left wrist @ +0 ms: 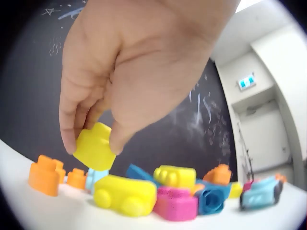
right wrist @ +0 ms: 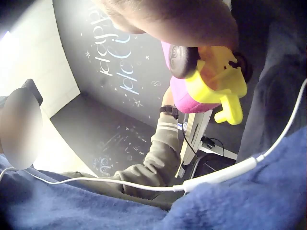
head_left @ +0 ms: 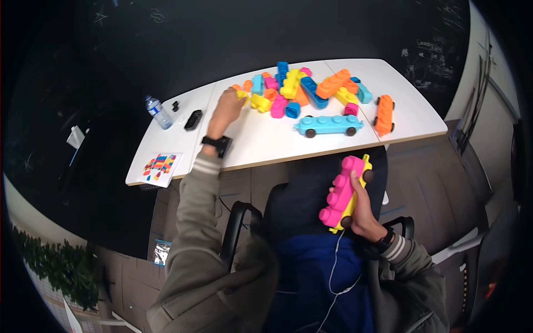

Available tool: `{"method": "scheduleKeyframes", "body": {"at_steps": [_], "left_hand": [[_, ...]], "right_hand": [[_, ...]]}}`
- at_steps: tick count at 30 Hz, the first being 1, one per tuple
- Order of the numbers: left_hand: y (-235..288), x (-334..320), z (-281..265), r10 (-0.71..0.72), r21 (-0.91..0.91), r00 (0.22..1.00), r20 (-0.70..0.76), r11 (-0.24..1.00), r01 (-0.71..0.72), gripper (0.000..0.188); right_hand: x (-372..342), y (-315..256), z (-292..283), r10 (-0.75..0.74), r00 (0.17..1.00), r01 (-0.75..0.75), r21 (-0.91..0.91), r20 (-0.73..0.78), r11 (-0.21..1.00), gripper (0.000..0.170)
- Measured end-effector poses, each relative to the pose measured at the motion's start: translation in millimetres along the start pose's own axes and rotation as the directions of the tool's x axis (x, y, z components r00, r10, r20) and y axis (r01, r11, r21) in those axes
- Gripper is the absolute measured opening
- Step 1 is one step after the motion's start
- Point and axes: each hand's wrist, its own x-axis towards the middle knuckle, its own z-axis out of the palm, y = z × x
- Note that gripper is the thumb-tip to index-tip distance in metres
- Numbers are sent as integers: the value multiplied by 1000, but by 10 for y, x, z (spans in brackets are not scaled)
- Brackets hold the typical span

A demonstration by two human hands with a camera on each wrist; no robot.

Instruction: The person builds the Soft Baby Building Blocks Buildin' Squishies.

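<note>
My left hand (head_left: 225,114) is over the far left of the block pile and pinches a small yellow block (left wrist: 95,149) between thumb and fingers. In the left wrist view that block hangs above the table, near a longer yellow block (left wrist: 125,194) and orange blocks (left wrist: 46,176). Over my lap, my right hand (head_left: 362,212) grips a toy car with a yellow wheeled base (right wrist: 206,85) and pink blocks (head_left: 341,190) on top. The car is tilted, with the thumb along its side. My palm hides part of the base.
On the white table (head_left: 266,141) stand a light blue wheeled base (head_left: 328,124) and an orange one (head_left: 383,114). A water bottle (head_left: 159,113), a black case (head_left: 193,120) and a picture sheet (head_left: 160,167) lie left. A white cable (head_left: 335,269) runs over my lap.
</note>
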Motion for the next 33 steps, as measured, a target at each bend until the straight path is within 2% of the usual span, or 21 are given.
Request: {"method": "scheduleKeyframes", "body": {"at_steps": [1,2,3,5,7,8,9,10,13,16,20,23,28,33], "left_hand": [[220,-162,-205,-196,-290,981,6,938,189,48],[422,-337,-348,-163,-460,985,51,872,168,45],[622,-530,-461,-125,-615,987,96,773,158,42],[1063,-885,-562,68,-734,991,118,678,41,37],[1591,-1282,-664,220,-795,949,225,604,48,34],[1787,-1430,-658,292,-840,904,314,529,121,35],[1938,-1539,-632,368,-867,847,385,458,195,36],[2047,-1622,-530,428,-891,840,333,434,132,36],[2211,-1702,-407,468,-865,842,268,502,-4,41],[2224,-1695,-317,502,-884,840,205,464,-61,45],[2229,-1718,-265,497,-923,839,223,384,18,44],[2272,-1746,-292,466,-920,841,273,383,86,44],[2355,-1799,-287,460,-906,828,322,403,128,43],[2455,-1850,-196,410,-927,867,283,348,139,41]], "right_hand": [[4,5,-6,5,1000,-5,20,6,1000,44],[12,7,-11,7,1000,-8,37,27,999,44],[13,9,-11,12,999,-14,53,46,999,43],[-8,-6,32,-2,999,0,70,36,998,43],[-44,-28,35,8,999,-11,64,51,998,44],[-59,-30,34,-11,998,8,55,55,998,45],[-60,-40,34,-35,997,32,46,67,998,46],[-66,-44,16,-43,996,41,26,76,999,47],[-55,-23,-5,-108,993,108,8,53,994,47],[-68,-21,7,-129,990,129,8,62,992,47],[-59,5,1,-138,988,141,-42,65,989,45],[-47,5,12,-149,988,150,-57,29,987,45],[-28,47,-28,-186,983,186,-33,14,982,45],[-17,70,-40,-228,974,228,-41,11,973,44]]}}
